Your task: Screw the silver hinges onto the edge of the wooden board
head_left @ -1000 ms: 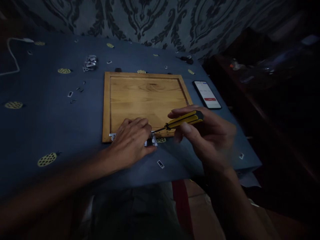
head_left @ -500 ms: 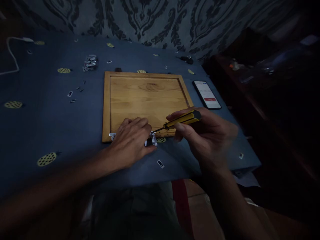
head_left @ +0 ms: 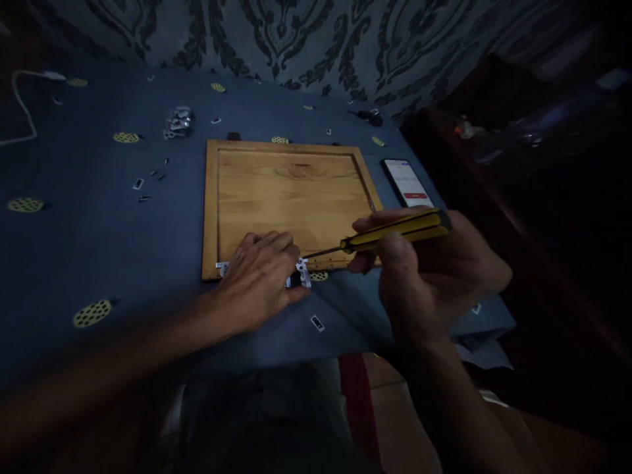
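A framed wooden panel (head_left: 291,191) lies flat on the table. At its near edge my left hand (head_left: 261,273) presses down, fingers curled together and thumb beside a silver cabinet hinge (head_left: 302,270), holding it. Part of that hinge is hidden under the fingers. Another bit of silver metal (head_left: 222,268) pokes out at the hand's left, by the panel's corner. My right hand (head_left: 429,263) grips a screwdriver (head_left: 395,232) with a yellow and black handle. Its shaft points left and down, the tip at or very near the hinge; contact is hard to make out.
A phone (head_left: 407,184) with a lit screen lies right of the panel. Several loose screws (head_left: 157,174) and a pile of metal hinges (head_left: 178,123) are at the left. A dark tool (head_left: 368,117) lies at the back, a white cable (head_left: 29,108) far left.
My right hand has moved right and tilted the screwdriver flatter, so more of its shaft shows and the hinge is less covered. My left hand has stayed in place.
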A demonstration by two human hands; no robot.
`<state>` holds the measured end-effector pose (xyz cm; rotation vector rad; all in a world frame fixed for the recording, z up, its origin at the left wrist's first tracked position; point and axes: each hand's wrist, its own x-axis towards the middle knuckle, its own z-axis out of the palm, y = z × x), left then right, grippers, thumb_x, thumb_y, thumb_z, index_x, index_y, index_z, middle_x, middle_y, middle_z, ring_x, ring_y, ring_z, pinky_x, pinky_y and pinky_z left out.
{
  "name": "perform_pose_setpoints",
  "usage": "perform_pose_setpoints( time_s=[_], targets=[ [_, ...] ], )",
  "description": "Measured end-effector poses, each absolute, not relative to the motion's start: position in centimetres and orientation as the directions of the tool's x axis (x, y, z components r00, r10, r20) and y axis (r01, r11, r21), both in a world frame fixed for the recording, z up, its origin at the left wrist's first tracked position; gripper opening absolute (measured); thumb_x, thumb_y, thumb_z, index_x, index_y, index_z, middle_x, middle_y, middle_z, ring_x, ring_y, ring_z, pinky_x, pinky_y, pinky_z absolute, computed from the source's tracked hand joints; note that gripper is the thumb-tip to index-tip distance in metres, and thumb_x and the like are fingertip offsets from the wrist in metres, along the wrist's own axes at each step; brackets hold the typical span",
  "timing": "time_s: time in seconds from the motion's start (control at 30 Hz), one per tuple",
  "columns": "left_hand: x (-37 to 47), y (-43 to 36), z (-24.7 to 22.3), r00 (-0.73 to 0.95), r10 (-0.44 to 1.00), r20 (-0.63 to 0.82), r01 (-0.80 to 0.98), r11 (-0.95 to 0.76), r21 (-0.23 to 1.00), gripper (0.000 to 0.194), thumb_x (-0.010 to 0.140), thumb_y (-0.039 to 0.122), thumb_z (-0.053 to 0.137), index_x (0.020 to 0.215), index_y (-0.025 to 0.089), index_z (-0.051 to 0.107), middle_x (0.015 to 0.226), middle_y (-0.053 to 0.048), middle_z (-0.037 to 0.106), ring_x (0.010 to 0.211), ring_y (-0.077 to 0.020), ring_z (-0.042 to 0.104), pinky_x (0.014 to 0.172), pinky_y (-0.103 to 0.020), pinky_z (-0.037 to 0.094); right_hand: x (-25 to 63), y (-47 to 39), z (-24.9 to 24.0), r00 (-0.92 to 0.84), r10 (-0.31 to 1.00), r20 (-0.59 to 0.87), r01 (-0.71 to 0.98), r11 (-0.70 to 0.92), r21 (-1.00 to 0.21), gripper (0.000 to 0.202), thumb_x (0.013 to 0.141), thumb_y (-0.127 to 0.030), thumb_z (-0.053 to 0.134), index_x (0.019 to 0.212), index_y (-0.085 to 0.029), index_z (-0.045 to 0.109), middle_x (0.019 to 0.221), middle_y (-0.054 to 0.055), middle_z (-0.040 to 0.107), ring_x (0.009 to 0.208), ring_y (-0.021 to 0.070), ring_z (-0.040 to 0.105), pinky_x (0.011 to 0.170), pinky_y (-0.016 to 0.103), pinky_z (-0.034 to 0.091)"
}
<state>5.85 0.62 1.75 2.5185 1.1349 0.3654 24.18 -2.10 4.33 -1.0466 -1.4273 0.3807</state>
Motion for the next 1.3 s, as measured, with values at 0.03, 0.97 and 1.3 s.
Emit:
perform_pose_setpoints(
  time_s=[0.03,0.97,1.3],
  targets=[
    [5.8,0.6,1.7,0.646,0.758,0.088,0.666,-0.617,0.418,0.029,0.088,0.041,0.079,0.094,0.016,0.066,0.097,-0.004,0.064,0.1,-0.0254,0.063,0.086,-0.036,0.043,24.1,-2.1,4.3,0.199,0.755,0.624,0.359,0.537,-0.764,0.009,0.09,-0.029,0.077,0.098,-0.024,0.078,0.089,-0.001,0.078,0.053,0.0087,0.065,0.044,0.023,0.056],
    [6.0,0.7,2.0,0.648,0.759,0.063,0.674,-0.61,0.418,0.029,0.089,0.041,0.078,0.096,0.016,0.066,0.099,-0.005,0.065,0.102,-0.0268,0.063,0.088,-0.038,0.044,24.8,-2.0,3.5,0.032,0.875,0.483,0.361,0.44,-0.822,0.006,0.092,-0.031,0.074,0.096,-0.027,0.074,0.095,-0.002,0.076,0.057,0.008,0.065,0.053,0.022,0.061],
    [6.1,0.6,2.2,0.641,0.766,0.05,0.685,-0.599,0.415,0.027,0.091,0.04,0.076,0.099,0.016,0.068,0.101,-0.006,0.066,0.105,-0.0268,0.063,0.09,-0.038,0.044,24.5,-1.5,3.1,0.103,0.823,0.559,0.419,0.473,-0.775,0.012,0.085,-0.029,0.081,0.086,-0.029,0.069,0.081,-0.002,0.071,0.068,0.0159,0.068,0.053,0.029,0.06]
  ],
)
